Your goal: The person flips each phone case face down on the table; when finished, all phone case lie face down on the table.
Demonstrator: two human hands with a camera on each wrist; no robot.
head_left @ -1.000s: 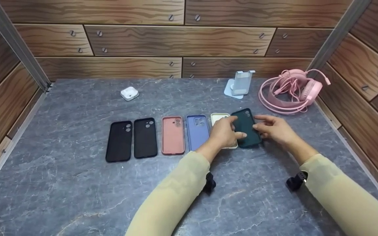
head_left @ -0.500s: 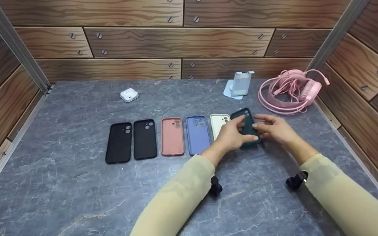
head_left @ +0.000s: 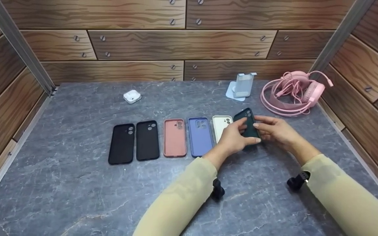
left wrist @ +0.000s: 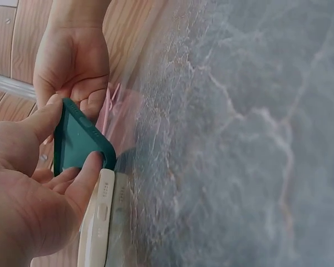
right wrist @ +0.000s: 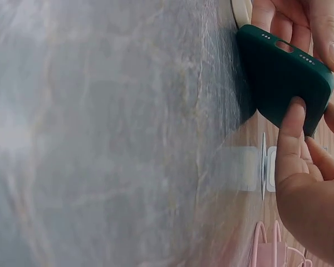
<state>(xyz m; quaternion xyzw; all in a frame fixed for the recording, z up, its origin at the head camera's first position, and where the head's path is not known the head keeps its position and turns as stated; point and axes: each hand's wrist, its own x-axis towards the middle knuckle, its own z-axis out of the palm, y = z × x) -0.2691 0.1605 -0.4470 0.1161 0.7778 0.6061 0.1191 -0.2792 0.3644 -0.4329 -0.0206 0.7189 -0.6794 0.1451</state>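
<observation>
A dark green phone case point(head_left: 250, 128) stands tilted, its right long edge raised and its hollow side facing left and up. My right hand point(head_left: 279, 132) pinches that raised edge, with fingertips against the back in the right wrist view. Reaching over from the left, my left hand point(head_left: 235, 137) holds the same case, its thumb by the lower right corner and its other fingers at the inner side. Its lower edge is close to a cream phone case point(head_left: 220, 123), which is partly hidden by my left hand. A blue phone case point(head_left: 200, 139) lies just left of that.
A pink phone case point(head_left: 175, 139) and two black ones point(head_left: 121, 144) continue the row leftward. Behind stand a pale phone stand point(head_left: 244, 86) and a pink headset point(head_left: 294, 95) with coiled cable. A small white case point(head_left: 132, 96) lies at the back left. Wood-patterned walls enclose the table.
My left hand has shifted right, from over the cream case further across the green one. The green case's right edge has risen, tilting it more. My right hand stays at that edge.
</observation>
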